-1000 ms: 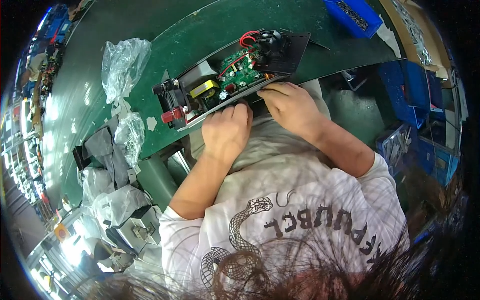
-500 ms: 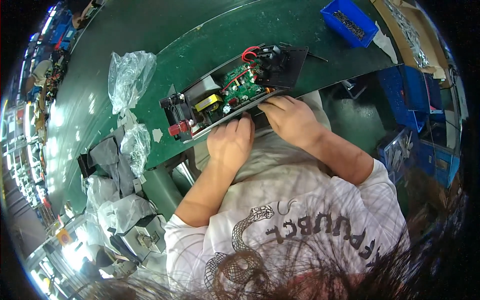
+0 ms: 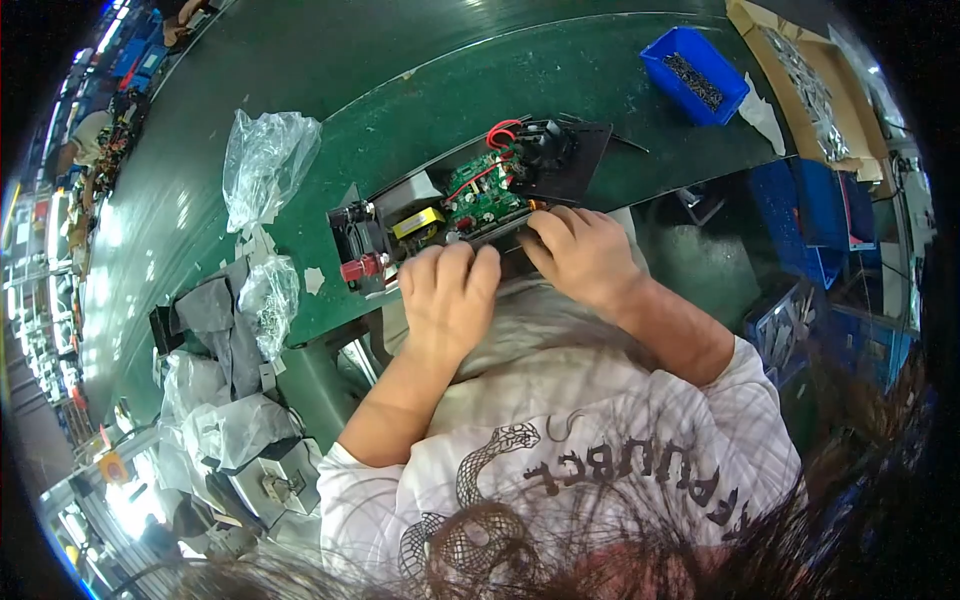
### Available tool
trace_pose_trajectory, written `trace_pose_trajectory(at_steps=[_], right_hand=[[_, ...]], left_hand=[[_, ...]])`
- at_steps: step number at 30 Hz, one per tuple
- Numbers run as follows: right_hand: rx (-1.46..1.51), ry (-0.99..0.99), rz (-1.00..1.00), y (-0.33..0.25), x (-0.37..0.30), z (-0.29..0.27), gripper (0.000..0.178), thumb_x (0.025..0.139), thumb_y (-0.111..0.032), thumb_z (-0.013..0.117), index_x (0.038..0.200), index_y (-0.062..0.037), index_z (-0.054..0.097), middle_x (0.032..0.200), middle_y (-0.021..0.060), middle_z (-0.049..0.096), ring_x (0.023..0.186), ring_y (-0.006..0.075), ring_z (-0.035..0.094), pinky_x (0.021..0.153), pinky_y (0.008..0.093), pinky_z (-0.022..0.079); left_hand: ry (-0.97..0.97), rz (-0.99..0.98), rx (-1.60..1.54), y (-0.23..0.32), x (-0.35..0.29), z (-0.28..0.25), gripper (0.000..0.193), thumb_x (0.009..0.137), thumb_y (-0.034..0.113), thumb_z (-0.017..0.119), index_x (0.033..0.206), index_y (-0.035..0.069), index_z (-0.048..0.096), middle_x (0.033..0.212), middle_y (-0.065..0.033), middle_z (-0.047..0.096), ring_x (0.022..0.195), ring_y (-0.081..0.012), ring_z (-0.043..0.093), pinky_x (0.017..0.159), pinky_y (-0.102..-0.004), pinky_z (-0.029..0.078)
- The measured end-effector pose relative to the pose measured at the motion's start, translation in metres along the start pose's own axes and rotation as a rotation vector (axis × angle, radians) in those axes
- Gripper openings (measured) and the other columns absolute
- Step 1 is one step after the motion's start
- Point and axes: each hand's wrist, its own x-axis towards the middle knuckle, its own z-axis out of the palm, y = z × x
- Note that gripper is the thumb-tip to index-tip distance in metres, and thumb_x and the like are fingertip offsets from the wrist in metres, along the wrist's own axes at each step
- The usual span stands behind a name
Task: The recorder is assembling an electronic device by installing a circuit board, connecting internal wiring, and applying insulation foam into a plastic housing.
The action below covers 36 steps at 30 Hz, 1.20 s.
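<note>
An open black metal electronics case [image 3: 408,190] lies at the near edge of the green table. It holds a green circuit board [image 3: 482,192], a yellow-wrapped transformer [image 3: 417,222] and red wires [image 3: 503,132]. Red terminals [image 3: 362,267] stick out at its left end, while a black end panel [image 3: 570,170] leans outward at its right. My left hand [image 3: 447,300] has its fingers curled over the near wall of the case, left of the middle. Farther right along that wall, my right hand [image 3: 585,255] grips the edge, its fingertips beside the board. Both thumbs are mostly hidden.
Clear plastic bags [image 3: 265,165] and grey foam-like sheeting [image 3: 222,320] lie to the left. A blue bin of small screws [image 3: 695,75] stands at the far right, beside a cardboard box [image 3: 840,120] of metal parts. Blue crates [image 3: 800,215] stand below the table's right side.
My left hand's fingers have come up over the near wall of the case. My right hand has turned a little, with its fingers more bent. The view has shifted slightly.
</note>
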Motion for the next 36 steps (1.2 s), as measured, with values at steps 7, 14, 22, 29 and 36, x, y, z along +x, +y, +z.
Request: trace_pose_trajectory(at_steps=[7, 14, 22, 29, 36], right_hand=[[0.027, -0.019, 0.036, 0.0, 0.004, -0.008, 0.04, 0.08, -0.019, 0.08, 0.114, -0.0075, 0.062, 0.088, 0.009, 0.069, 0.072, 0.0261, 0.07, 0.061, 0.0371, 0.055], [0.012, -0.191, 0.037, 0.004, -0.003, -0.009, 0.039, 0.08, -0.023, 0.08, 0.112, -0.0109, 0.063, 0.09, 0.0077, 0.07, 0.072, 0.0244, 0.069, 0.057, 0.0348, 0.052], [0.058, -0.166, 0.064, -0.018, -0.003, -0.032, 0.018, 0.084, -0.026, 0.076, 0.09, -0.0167, 0.061, 0.071, 0.0018, 0.063, 0.056, 0.0217, 0.063, 0.047, 0.0341, 0.048], [0.145, -0.153, 0.041, -0.013, -0.003, -0.03, 0.019, 0.081, -0.021, 0.077, 0.092, -0.0139, 0.063, 0.077, 0.0029, 0.064, 0.061, 0.0216, 0.065, 0.054, 0.0344, 0.051], [0.04, -0.35, 0.042, -0.008, -0.024, -0.024, 0.032, 0.079, -0.026, 0.077, 0.105, -0.0121, 0.066, 0.11, 0.0011, 0.063, 0.102, 0.0253, 0.064, 0.086, 0.0423, 0.051]], left_hand=[[-0.079, -0.05, -0.075, -0.006, 0.005, 0.001, 0.031, 0.084, 0.021, 0.074, 0.112, 0.014, 0.066, 0.104, -0.0029, 0.061, 0.093, -0.0255, 0.058, 0.08, -0.0425, 0.047], [-0.102, -0.03, -0.15, -0.008, 0.001, -0.002, 0.034, 0.078, 0.016, 0.079, 0.109, 0.012, 0.065, 0.098, -0.0046, 0.061, 0.087, -0.0273, 0.06, 0.075, -0.0415, 0.048], [-0.154, 0.038, -0.204, -0.005, -0.016, -0.021, 0.035, 0.073, 0.011, 0.08, 0.103, 0.01, 0.062, 0.098, -0.006, 0.062, 0.081, -0.0273, 0.06, 0.07, -0.0409, 0.048], [-0.129, 0.062, -0.264, -0.007, -0.021, -0.018, 0.039, 0.071, 0.009, 0.081, 0.103, 0.01, 0.057, 0.098, -0.0061, 0.062, 0.078, -0.0272, 0.059, 0.066, -0.0412, 0.048], [-0.153, 0.036, -0.317, -0.008, -0.02, -0.02, 0.041, 0.07, 0.008, 0.081, 0.102, 0.01, 0.056, 0.097, -0.0054, 0.061, 0.077, -0.0265, 0.058, 0.065, -0.0411, 0.046]])
